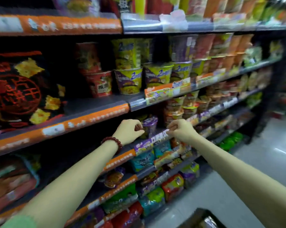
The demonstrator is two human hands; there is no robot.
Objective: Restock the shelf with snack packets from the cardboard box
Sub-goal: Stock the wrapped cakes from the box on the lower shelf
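Observation:
My left hand [130, 130], a red bead bracelet on its wrist, hovers at the third shelf's front edge [122, 157]. Its fingers are curled beside a purple noodle cup [150, 127], and no packet shows in them. My right hand [180, 129] is on the cup's other side, with thumb and fingers pinched together right at the purple price strip [157, 139]. I cannot tell whether it grips the strip. A dark cardboard box [203, 218] with something shiny inside sits on the floor at the bottom edge.
The shelves above carry stacked yellow-purple noodle bowls [130, 79] and red ones [99, 83]. A large dark cracker bag [20, 89] stands at the left. Teal, green and red noodle packets [155, 198] fill the lower shelves. The pale aisle floor [254, 170] runs along the right.

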